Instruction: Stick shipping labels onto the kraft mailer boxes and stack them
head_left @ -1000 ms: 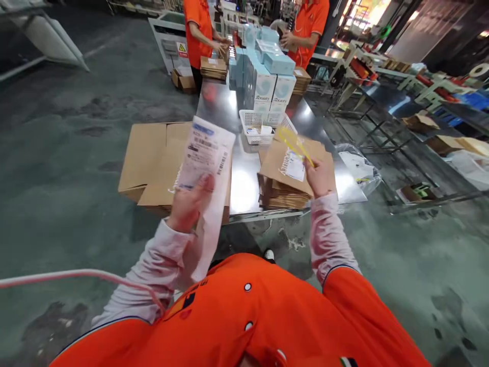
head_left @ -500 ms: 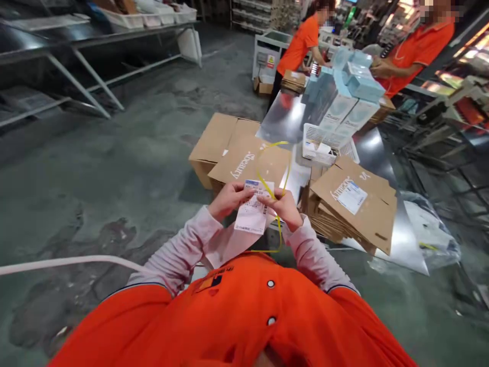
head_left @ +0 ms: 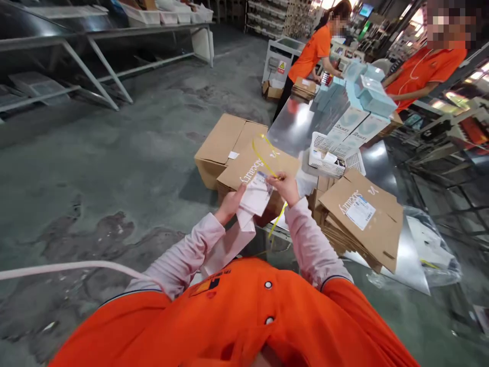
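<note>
Holding a printed white label (head_left: pixel 255 200) at frame centre, a worker in an orange polo shirt (head_left: pixel 244 316) stands over a steel packing table (head_left: pixel 290 125). A pale pink cable (head_left: pixel 64 267) runs in from 9 o'clock. The left hand (head_left: pixel 231 204) presses its thumb to the label's lower edge, its fingers tucked from view behind the paper, while a pale, thin sheet (head_left: pixel 225 250) hangs below at 7 o'clock. Under the hands, a brown cardboard carton (head_left: pixel 221 145) sits with its flaps open at 11 o'clock, its contents hidden by a printed cardboard mailer (head_left: pixel 255 173) lying across it. The right hand (head_left: pixel 284 187) clenches the label's upper corner and a thin yellow plastic strip (head_left: pixel 263 155), which loops up at 12 o'clock and down at 5 o'clock. The label's small print is too fine to read. At 3 o'clock, a white lattice basket (head_left: pixel 324 155) holds small white items, with pale blue boxes (head_left: pixel 351 127) stacked behind it. Flat mailers (head_left: pixel 361 219) pile at 4 o'clock beside a clear plastic bag (head_left: pixel 431 250). Two co-workers (head_left: pixel 313 51) in orange stand at the table's far end, the nearer one's hands partly hidden.
</note>
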A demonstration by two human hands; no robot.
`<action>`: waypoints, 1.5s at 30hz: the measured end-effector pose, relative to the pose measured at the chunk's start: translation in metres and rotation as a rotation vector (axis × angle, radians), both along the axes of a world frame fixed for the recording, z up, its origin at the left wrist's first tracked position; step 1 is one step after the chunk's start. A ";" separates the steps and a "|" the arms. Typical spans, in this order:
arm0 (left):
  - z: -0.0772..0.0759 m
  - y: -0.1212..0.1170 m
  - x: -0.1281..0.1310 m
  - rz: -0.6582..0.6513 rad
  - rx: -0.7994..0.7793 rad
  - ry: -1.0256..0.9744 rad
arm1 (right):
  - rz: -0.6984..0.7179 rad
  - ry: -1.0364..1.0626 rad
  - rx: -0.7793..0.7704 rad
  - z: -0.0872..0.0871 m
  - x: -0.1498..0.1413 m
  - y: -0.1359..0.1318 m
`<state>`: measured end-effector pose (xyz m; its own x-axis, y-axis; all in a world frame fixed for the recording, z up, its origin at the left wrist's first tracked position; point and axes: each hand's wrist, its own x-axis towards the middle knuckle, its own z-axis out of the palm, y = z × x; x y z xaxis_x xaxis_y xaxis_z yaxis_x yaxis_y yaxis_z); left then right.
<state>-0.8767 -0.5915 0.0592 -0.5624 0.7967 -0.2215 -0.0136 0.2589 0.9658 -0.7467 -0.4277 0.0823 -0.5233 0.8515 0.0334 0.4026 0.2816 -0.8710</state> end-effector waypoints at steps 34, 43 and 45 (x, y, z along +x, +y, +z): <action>0.069 0.038 -0.081 -0.075 -0.505 1.149 | -0.242 -0.592 0.166 0.010 0.059 -0.077; 0.102 0.063 0.027 -0.265 0.274 0.724 | -0.714 -0.022 0.321 0.051 0.249 -0.048; 0.104 0.069 0.061 -0.357 0.294 0.669 | -0.813 -0.230 0.281 0.058 0.299 -0.030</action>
<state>-0.8157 -0.5225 0.1629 -0.2027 0.9263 0.3176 0.6256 -0.1270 0.7697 -0.4482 -0.4575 0.1398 0.2200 0.9387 0.2655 0.7273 0.0235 -0.6859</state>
